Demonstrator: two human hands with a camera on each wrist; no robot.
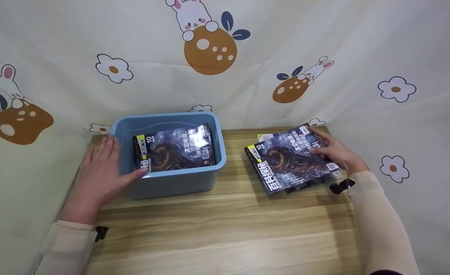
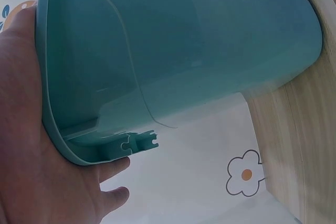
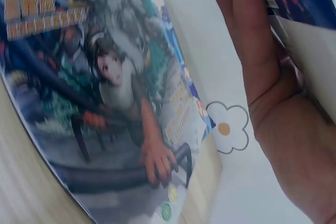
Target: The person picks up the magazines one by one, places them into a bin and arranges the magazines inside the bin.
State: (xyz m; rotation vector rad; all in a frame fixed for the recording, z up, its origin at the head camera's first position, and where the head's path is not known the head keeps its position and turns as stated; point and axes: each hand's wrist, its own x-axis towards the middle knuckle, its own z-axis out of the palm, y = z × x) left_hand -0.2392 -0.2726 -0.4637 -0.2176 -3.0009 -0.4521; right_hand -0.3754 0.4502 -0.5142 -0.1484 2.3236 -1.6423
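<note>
My left hand (image 1: 102, 172) rests against the left end of a blue plastic bin (image 1: 175, 183), fingers straight and thumb touching the front rim. In the left wrist view that hand (image 2: 47, 129) lies along the bin's rim (image 2: 46, 77). A glossy dark magazine (image 1: 175, 149) lies face up inside the bin. My right hand (image 1: 337, 151) grips the right edge of a similar magazine (image 1: 286, 156), thumb on its cover, tilted above others. The right wrist view shows an illustrated magazine (image 3: 105, 108) below the hand (image 3: 283, 93).
Bin and magazines are on a wood-grain tabletop (image 1: 225, 236). A pale cloth curtain (image 1: 248, 95) printed with rabbits, fruit and flowers hangs behind and at both sides. Another magazine's yellow corner (image 1: 263, 136) shows behind the held one.
</note>
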